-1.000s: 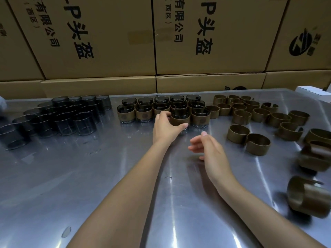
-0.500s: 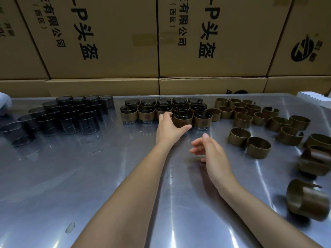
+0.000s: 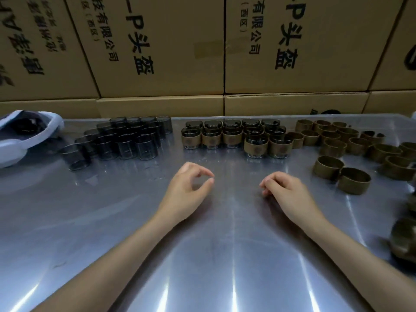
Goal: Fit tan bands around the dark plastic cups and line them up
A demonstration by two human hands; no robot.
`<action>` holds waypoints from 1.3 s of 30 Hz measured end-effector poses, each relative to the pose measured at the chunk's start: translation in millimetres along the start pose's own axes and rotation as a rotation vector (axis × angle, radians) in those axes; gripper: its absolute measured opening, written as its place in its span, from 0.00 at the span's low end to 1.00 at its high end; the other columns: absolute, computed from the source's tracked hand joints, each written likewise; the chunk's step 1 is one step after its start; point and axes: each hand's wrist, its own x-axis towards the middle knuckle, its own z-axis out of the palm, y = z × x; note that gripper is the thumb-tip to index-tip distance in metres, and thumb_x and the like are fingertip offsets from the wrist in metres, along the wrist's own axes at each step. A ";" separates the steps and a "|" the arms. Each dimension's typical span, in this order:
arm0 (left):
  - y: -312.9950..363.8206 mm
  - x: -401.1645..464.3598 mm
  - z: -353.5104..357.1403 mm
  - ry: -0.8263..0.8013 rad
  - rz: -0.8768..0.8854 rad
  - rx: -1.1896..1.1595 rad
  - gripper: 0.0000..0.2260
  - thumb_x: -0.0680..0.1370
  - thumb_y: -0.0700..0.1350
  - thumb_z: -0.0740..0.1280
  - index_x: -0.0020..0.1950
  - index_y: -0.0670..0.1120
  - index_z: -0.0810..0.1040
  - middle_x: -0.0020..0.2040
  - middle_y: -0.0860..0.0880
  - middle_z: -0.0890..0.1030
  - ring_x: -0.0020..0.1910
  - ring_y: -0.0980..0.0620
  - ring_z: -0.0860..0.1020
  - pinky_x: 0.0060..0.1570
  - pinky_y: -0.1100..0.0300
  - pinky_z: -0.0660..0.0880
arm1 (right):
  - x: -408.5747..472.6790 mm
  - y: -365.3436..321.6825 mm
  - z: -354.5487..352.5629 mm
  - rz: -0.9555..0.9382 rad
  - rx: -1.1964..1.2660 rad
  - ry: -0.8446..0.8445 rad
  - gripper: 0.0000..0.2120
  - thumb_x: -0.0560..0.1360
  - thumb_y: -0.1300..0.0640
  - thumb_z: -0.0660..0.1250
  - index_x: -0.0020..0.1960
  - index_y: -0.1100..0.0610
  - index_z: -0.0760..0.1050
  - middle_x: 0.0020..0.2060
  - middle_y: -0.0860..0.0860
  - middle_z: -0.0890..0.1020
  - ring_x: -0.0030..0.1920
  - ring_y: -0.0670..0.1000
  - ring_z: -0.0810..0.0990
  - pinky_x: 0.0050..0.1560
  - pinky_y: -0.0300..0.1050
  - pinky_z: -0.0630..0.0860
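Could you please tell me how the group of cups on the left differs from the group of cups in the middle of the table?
The left group of cups is bare dark see-through plastic, while each cup in the middle group wears a tan band. The left group is bunched loosely, while the middle group stands in neat rows. Both groups stand upright on the metal table, untouched by either hand.

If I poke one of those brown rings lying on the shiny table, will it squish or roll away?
The nearest tan split band would probably squish a little, since some bands show an open gap. It likely won't roll, because it sits flat on its edge. It may well slide easily on the glossy metal table.
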 end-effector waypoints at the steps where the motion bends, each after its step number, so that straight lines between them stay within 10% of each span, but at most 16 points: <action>1: -15.8 -3.3 -20.4 0.041 0.034 0.138 0.03 0.77 0.41 0.68 0.49 0.49 0.79 0.49 0.52 0.76 0.51 0.54 0.76 0.54 0.61 0.72 | -0.3 -0.4 0.1 -0.003 -0.007 -0.003 0.12 0.78 0.59 0.62 0.37 0.50 0.77 0.31 0.45 0.81 0.39 0.44 0.79 0.41 0.40 0.71; 7: -113.4 -6.8 -120.4 0.370 -0.389 0.597 0.11 0.77 0.36 0.65 0.58 0.37 0.78 0.58 0.38 0.75 0.58 0.37 0.73 0.52 0.44 0.72 | -0.9 -1.8 -0.8 0.004 -0.006 -0.026 0.12 0.78 0.58 0.62 0.38 0.50 0.78 0.31 0.45 0.82 0.39 0.43 0.79 0.40 0.39 0.70; 13: -151.7 14.3 -132.6 0.336 -0.552 0.839 0.27 0.76 0.39 0.67 0.72 0.32 0.63 0.73 0.31 0.62 0.73 0.32 0.58 0.72 0.39 0.52 | 0.3 -0.7 -0.1 -0.013 0.021 -0.023 0.12 0.79 0.59 0.62 0.38 0.51 0.78 0.32 0.48 0.81 0.39 0.47 0.80 0.39 0.39 0.69; 18: -164.5 22.8 -132.1 0.353 -0.581 0.929 0.22 0.77 0.40 0.66 0.68 0.32 0.67 0.64 0.31 0.71 0.68 0.32 0.65 0.71 0.37 0.50 | 1.3 -1.6 0.8 0.008 0.050 -0.025 0.13 0.80 0.59 0.62 0.39 0.53 0.78 0.32 0.49 0.81 0.35 0.44 0.79 0.34 0.31 0.71; 31: -67.8 -11.3 -77.7 0.145 0.063 0.521 0.08 0.77 0.39 0.65 0.54 0.39 0.79 0.45 0.44 0.78 0.45 0.43 0.74 0.45 0.50 0.72 | 0.3 -4.3 -0.4 0.011 -0.014 -0.024 0.12 0.78 0.59 0.62 0.38 0.50 0.78 0.32 0.44 0.82 0.39 0.44 0.79 0.41 0.41 0.71; 39: 31.8 -24.9 11.2 -0.041 0.387 0.271 0.10 0.79 0.43 0.61 0.57 0.41 0.77 0.51 0.46 0.78 0.53 0.46 0.73 0.57 0.58 0.68 | -5.7 -11.0 -1.6 -0.069 -0.005 -0.248 0.05 0.74 0.59 0.70 0.46 0.48 0.79 0.41 0.47 0.83 0.47 0.47 0.81 0.49 0.41 0.76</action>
